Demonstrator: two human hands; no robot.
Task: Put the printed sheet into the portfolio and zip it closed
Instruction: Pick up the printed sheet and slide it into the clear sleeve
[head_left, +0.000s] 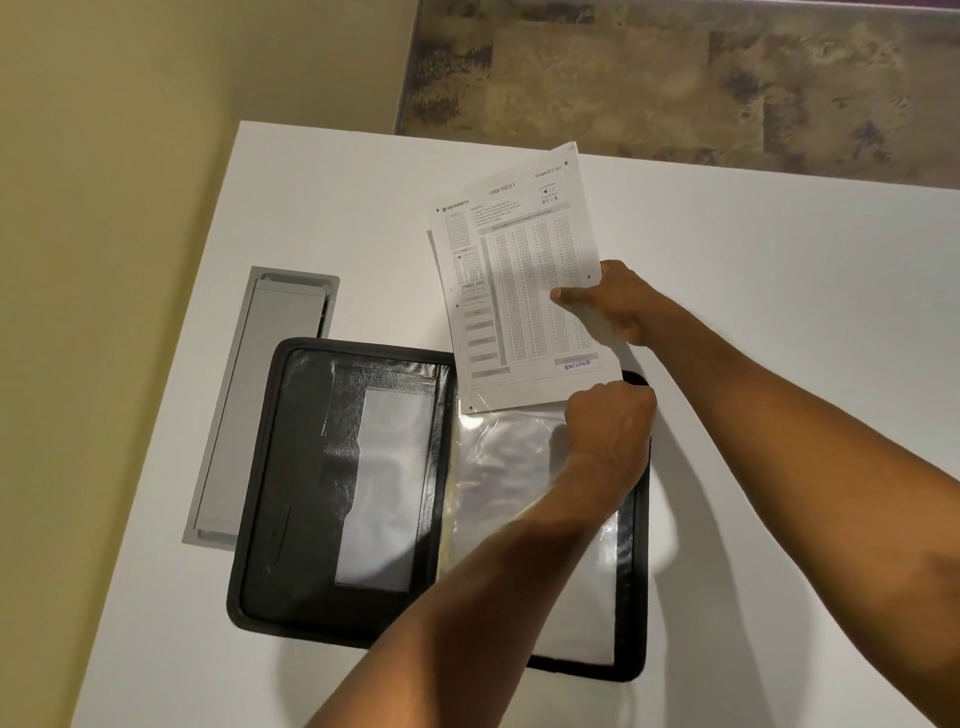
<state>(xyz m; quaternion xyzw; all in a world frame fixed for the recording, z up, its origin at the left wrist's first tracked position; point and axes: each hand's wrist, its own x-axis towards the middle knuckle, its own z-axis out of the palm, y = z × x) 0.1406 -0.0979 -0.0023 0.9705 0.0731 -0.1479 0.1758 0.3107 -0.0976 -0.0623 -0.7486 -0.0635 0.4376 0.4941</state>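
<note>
Sheet entering the open portfolio's clear sleeve

On the white tabletop (727, 260), a grey cable tray (249, 405) lay at left beside the open portfolio (291, 467). The left hand (608, 431) was closed on the sleeve (498, 467) mouth, apparently pinching it. The sheet (514, 291) stood half out, long axis running away from the person, header far. The right hand (613, 306) was clamped on its right edge. Thin and floppy, it would likely buckle unless held near the edges.
</note>
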